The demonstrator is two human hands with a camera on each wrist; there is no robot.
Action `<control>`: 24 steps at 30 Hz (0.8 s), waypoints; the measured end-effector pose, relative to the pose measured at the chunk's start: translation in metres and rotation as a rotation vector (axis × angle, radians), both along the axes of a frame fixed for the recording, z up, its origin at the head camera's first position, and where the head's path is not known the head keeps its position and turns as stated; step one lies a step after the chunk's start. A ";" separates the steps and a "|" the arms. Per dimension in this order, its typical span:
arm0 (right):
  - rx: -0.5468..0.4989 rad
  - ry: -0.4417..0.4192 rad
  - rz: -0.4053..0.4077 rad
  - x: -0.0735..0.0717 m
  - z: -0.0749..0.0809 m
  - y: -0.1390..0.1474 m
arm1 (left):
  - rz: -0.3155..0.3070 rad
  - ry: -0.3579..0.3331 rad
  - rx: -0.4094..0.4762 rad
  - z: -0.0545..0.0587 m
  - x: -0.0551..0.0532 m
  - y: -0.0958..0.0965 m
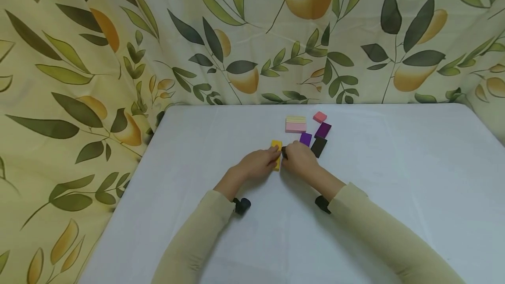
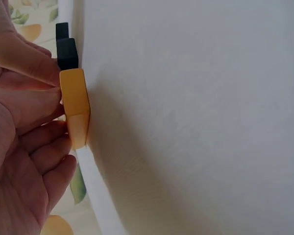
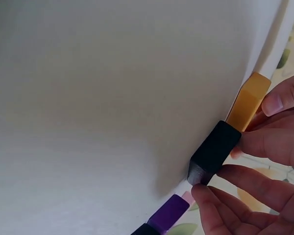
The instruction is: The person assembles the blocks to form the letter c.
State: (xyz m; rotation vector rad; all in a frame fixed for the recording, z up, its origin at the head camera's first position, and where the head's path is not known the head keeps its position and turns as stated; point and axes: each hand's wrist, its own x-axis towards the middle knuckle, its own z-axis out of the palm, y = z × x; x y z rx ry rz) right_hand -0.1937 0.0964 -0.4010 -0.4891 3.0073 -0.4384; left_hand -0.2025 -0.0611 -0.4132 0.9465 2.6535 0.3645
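A yellow rectangular block (image 1: 276, 143) lies on the white tabletop, its length running away from me. My left hand (image 1: 258, 163) holds it from the left, thumb and fingers at its sides; the left wrist view shows the end of this yellow block (image 2: 74, 93) close up. Just to the right, my right hand (image 1: 300, 157) grips a black block (image 3: 215, 149) between thumb and fingers. In the right wrist view the black block stands end to end with the yellow block (image 3: 250, 100). From the head, the right hand covers most of the black block.
Beyond the hands lie a pale yellow block (image 1: 296, 119) and a pink block (image 1: 296, 128) side by side. To their right are a coral block (image 1: 320, 117), a dark purple block (image 1: 323, 130), a violet block (image 1: 305, 138) and a dark block (image 1: 319, 147). Patterned cloth hangs behind the table (image 1: 394, 152).
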 end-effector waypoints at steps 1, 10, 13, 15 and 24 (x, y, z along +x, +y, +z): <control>-0.001 0.006 0.006 0.002 0.000 0.001 | 0.003 -0.003 -0.001 0.000 0.001 0.000; -0.053 0.044 0.040 0.018 -0.002 0.007 | 0.028 0.009 -0.035 0.000 0.013 0.001; -0.066 0.058 0.051 0.024 -0.002 0.008 | 0.031 0.021 -0.039 0.002 0.018 0.001; -0.072 0.076 0.067 0.028 -0.002 0.009 | 0.029 0.032 -0.036 0.002 0.021 0.000; -0.087 0.053 0.066 0.039 -0.003 0.010 | 0.019 0.087 -0.045 -0.002 0.033 -0.001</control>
